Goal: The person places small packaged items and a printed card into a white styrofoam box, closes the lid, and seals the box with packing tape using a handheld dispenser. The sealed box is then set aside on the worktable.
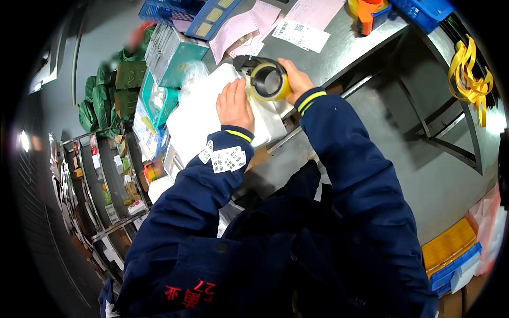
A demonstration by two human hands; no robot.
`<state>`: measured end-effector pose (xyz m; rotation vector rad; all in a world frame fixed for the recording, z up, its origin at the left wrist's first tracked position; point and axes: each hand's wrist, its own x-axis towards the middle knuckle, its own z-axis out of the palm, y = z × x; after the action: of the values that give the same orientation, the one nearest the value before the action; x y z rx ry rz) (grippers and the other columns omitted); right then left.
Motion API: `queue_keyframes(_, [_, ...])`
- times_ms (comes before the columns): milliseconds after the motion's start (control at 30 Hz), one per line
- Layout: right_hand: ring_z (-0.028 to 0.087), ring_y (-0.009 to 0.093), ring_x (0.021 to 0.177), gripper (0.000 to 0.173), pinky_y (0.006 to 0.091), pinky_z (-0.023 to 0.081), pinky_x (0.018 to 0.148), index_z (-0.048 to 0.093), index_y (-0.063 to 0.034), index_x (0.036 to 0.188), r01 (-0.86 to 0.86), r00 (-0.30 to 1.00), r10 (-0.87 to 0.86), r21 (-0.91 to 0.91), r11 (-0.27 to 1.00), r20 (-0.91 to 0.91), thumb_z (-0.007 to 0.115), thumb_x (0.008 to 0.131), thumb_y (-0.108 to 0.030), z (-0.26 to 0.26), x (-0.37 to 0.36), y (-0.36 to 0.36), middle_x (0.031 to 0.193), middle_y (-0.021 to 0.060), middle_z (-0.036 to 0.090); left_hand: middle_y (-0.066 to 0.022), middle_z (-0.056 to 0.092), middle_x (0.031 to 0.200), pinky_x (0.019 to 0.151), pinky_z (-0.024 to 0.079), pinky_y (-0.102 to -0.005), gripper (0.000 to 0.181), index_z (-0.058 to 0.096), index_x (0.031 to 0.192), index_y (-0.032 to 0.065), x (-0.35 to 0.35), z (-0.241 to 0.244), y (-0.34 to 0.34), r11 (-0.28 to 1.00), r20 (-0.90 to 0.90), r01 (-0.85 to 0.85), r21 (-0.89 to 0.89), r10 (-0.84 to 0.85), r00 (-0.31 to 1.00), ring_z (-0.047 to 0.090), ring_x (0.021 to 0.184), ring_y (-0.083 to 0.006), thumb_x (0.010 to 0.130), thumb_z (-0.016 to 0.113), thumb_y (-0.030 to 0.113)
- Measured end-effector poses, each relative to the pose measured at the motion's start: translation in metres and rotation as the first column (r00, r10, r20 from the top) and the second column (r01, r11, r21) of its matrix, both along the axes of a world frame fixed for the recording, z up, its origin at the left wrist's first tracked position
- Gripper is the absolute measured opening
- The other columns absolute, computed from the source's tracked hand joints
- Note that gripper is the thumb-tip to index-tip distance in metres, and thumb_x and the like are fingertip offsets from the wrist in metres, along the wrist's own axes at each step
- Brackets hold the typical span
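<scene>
My right hand (296, 81) grips a tape dispenser with a roll of yellowish packing tape (284, 85), and its dark cutter end points left. The dispenser is at the right side of a white box (199, 111), which looks like foam. Flat on top of that box lies my left hand (235, 105), fingers stretched out and holding nothing. Several printed white stickers (228, 159) cling to my left sleeve near the cuff.
Beyond the box, a metal table (338, 51) carries pink paper slips (234, 33), a white label sheet (301, 35) and an orange tape dispenser (365, 18). Teal (161, 105) and blue baskets (212, 18) stand leftward. Shelving (119, 224) is at left; yellow straps (469, 75) hang right.
</scene>
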<state>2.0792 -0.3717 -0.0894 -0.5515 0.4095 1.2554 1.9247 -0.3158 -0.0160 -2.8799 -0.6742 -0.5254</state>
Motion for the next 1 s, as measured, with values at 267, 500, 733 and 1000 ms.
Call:
queue_keyframes(267, [0.046,0.011,0.05,0.028,0.0235,0.036,0.045,0.057,-0.008,0.082,0.008,0.999,-0.01,0.07,0.998,0.034,0.049,0.09,-0.034,-0.013,-0.068,-0.157,0.057,0.0017,0.047,-0.0082,0.053,0.116,0.094,0.035,-0.042,0.048,0.052,0.118,0.0104,0.001,0.002,-0.001,0.999,-0.02,0.013,0.046,-0.012,1.0,0.046,0.111,-0.0284,0.072,0.052,-0.002])
queue_keyframes(500, [0.05,0.012,0.049,0.022,0.0229,0.041,0.045,0.057,-0.0004,0.088,0.083,0.996,-0.082,-0.053,0.995,0.021,0.054,0.087,-0.022,-0.007,-0.139,-0.215,0.064,0.0036,0.054,-0.0092,0.053,0.115,0.092,0.037,-0.0404,0.044,0.054,0.116,0.0096,-0.001,0.002,0.0,0.997,-0.021,0.056,0.057,-0.054,0.998,0.048,0.108,-0.029,0.074,0.053,-0.002])
queue_keyframes(733, [0.051,0.009,0.058,0.024,0.0217,0.043,0.053,0.057,0.0022,0.089,0.14,0.99,-0.138,-0.056,0.989,0.026,0.057,0.086,-0.021,0.0,-0.162,-0.222,0.072,0.0022,0.057,-0.0086,0.053,0.115,0.096,0.034,-0.042,0.043,0.053,0.117,0.0104,0.001,0.004,-0.001,0.985,-0.077,0.15,0.085,-0.143,0.987,0.046,0.112,-0.0287,0.076,0.053,-0.002])
queue_keyframes(1000, [0.057,0.013,0.065,0.032,0.023,0.047,0.054,0.054,0.0055,0.106,0.184,0.967,-0.168,-0.07,0.98,0.192,0.051,0.087,-0.019,-0.021,-0.19,-0.216,0.082,0.0075,0.06,-0.0061,0.054,0.074,0.075,0.039,-0.0359,0.019,0.058,0.095,0.0061,0.006,0.018,0.021,0.737,-0.126,0.626,-0.254,-0.667,0.734,0.055,0.072,-0.0226,0.077,0.062,0.005])
